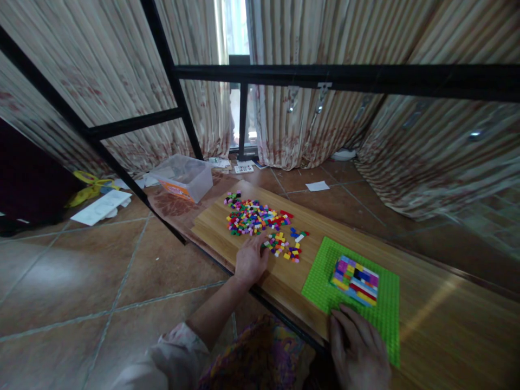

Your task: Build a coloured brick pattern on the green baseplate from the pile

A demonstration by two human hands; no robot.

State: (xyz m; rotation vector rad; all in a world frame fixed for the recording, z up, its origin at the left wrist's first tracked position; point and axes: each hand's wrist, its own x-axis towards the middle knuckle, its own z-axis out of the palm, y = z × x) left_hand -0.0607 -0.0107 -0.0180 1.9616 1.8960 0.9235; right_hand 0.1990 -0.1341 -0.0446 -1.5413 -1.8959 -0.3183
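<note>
My left hand (251, 259) reaches to the near edge of a pile of small coloured bricks (255, 216). Its fingers and thumb are apart, with the fingertips among the bricks; no brick shows in its grasp. Beside that pile lies a smaller scatter of bricks (280, 244). To the right, a green baseplate (320, 276) lies on the wooden board. A low rectangular block of multicoloured bricks (357, 280) stands on it. My right hand (359, 344) rests over the baseplate's near edge, just below the block. Its fingers are loosely bent, with a gap beside the thumb, and hold nothing visible.
The long wooden tabletop (439, 319) runs to the right. A clear plastic box (190, 176) with an orange label stands beyond its left end. Black metal bars (325, 76) cross in front of curtains (309, 32). Papers (99, 207) lie on the tiled floor.
</note>
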